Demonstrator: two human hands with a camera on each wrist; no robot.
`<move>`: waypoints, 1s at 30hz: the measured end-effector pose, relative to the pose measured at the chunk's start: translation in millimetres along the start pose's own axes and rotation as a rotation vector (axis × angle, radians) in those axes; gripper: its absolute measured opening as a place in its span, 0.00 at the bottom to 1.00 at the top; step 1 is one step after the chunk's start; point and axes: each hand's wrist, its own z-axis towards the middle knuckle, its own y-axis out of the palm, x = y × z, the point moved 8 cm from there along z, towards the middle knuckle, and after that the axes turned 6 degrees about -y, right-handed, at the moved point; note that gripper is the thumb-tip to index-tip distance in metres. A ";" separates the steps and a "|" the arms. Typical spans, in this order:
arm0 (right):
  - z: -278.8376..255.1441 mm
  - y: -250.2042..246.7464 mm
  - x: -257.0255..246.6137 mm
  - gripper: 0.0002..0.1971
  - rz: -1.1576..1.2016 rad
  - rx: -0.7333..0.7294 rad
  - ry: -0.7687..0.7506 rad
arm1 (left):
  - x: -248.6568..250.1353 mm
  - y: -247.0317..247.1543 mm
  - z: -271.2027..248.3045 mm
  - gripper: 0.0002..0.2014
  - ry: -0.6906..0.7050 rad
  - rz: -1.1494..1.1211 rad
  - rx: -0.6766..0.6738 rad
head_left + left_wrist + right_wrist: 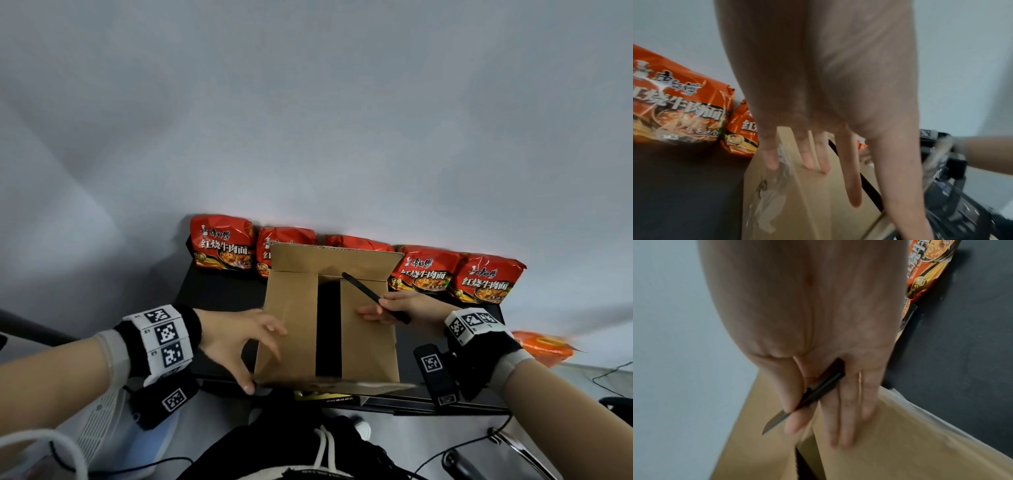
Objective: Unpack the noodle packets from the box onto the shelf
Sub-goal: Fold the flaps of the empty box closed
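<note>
A brown cardboard box [294, 325] stands on the black shelf [219, 291], its two top flaps folded in with a dark gap between them. Several red noodle packets [222, 245] stand in a row against the wall behind it, some partly hidden by the box's raised back flap. My left hand [260, 356] spans the box's left side, straight fingers [813, 164] on the box top [818, 203] and the thumb at the near corner. My right hand [380, 308] pinches a black utility knife [373, 296] between thumb and forefinger. Its other fingers [840, 426] lie flat on the right flap [900, 443], blade [774, 421] out.
A blurred orange object [544, 346] lies off the shelf's right end. Cables [609, 371] run over the pale floor at the right and below. A white slotted device [96, 425] sits at the lower left. Dark clothing with white drawstrings [323, 448] fills the bottom middle.
</note>
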 end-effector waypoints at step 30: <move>-28.4 -74.8 -95.0 0.13 -0.196 0.569 -0.291 | 8.9 -6.4 13.5 0.33 -0.072 -0.028 0.003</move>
